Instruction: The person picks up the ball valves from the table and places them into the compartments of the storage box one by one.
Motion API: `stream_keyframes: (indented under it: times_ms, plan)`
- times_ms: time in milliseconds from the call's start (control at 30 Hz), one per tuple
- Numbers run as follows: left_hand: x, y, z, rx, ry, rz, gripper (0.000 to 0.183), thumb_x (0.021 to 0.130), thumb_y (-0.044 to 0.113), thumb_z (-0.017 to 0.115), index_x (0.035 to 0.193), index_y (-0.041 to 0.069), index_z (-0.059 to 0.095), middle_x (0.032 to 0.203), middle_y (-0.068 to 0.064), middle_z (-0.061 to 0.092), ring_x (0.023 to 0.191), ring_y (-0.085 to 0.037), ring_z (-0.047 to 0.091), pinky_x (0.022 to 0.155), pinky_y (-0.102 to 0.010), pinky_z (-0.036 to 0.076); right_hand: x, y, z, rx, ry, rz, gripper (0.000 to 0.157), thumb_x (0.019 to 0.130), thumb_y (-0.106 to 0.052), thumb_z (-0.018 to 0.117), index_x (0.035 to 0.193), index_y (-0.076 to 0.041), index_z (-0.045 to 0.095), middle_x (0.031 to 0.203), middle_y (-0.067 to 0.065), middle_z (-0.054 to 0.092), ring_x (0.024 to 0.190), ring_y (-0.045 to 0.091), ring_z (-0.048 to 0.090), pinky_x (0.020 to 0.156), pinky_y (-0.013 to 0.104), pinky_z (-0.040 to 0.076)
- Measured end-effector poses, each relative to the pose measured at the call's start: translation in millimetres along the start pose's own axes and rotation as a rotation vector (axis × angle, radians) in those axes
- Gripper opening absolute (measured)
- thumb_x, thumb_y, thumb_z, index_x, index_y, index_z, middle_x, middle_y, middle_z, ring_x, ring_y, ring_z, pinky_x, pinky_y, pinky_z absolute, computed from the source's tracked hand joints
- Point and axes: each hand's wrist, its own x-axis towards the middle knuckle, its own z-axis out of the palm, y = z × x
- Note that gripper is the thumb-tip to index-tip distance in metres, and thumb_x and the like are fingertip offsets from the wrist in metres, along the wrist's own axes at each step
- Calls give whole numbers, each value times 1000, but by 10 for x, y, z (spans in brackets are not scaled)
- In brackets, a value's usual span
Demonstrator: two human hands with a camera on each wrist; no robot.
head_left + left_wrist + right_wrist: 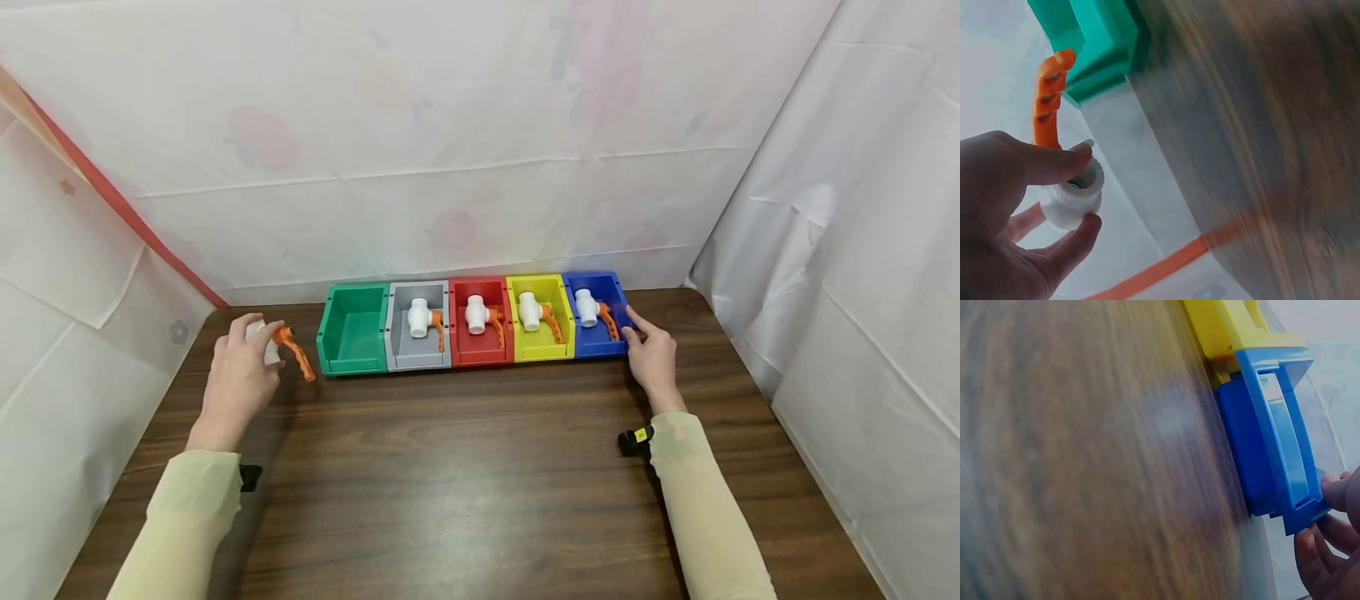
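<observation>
My left hand (236, 375) holds a white ball valve (1071, 209) with an orange lever handle (1046, 106), raised left of the green bin (354, 333). Thumb and fingers pinch its white body. On the far right, my right hand (652, 358) grips the right wall of the blue bin (1288, 444), thumb on one side and fingers on the other. Inside the blue bin lies a ball valve (587, 308); similar valves lie in the yellow bin (562, 287), the red bin (480, 357) and the grey bin (418, 360). No valve shows in the green one.
The bins stand side by side in a row at the back of the brown wooden table (450, 467). White printed sheeting (480, 125) hangs behind and on both sides. A red strip (120, 200) runs down the left corner.
</observation>
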Motion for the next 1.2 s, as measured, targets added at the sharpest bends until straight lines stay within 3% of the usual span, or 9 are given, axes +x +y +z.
stream_keyframes:
  times_ms: [167, 367, 633, 967, 1200]
  plan:
    - [66, 117, 79, -31, 58, 13, 62, 77, -10, 73, 135, 0, 55, 146, -29, 34, 107, -60, 40, 83, -72, 38, 11, 5, -4, -6, -4, 11, 40, 101, -21, 62, 140, -26, 60, 101, 14, 73, 61, 23, 51, 53, 32, 36]
    - [168, 233, 150, -59, 109, 23, 59, 79, -11, 70, 135, 1, 56, 147, -26, 35, 114, -58, 39, 88, -71, 39, 16, 4, -1, -13, -15, 23, 40, 101, -23, 60, 141, -28, 59, 104, 14, 73, 57, 23, 48, 50, 30, 35]
    - [308, 353, 250, -92, 142, 49, 54, 80, -9, 70, 131, 1, 60, 147, -22, 37, 114, -55, 41, 87, -68, 41, 2, 7, 12, -14, -11, 31, 40, 101, -22, 61, 141, -28, 59, 104, 13, 73, 57, 22, 49, 50, 31, 35]
    - [433, 510, 371, -57, 114, 97, 55, 79, -10, 71, 131, 2, 60, 146, -22, 38, 114, -54, 42, 77, -68, 48, -17, -16, 4, -16, -2, 12, 41, 100, -19, 63, 140, -25, 60, 117, 15, 70, 53, 21, 43, 51, 32, 33]
    - [486, 623, 492, 18, 25, 143, 56, 80, -11, 69, 134, 3, 58, 146, -23, 37, 116, -51, 42, 64, -60, 53, -12, -22, 1, -13, -5, 7, 41, 100, -19, 63, 140, -25, 60, 128, 15, 65, 50, 20, 39, 51, 33, 32]
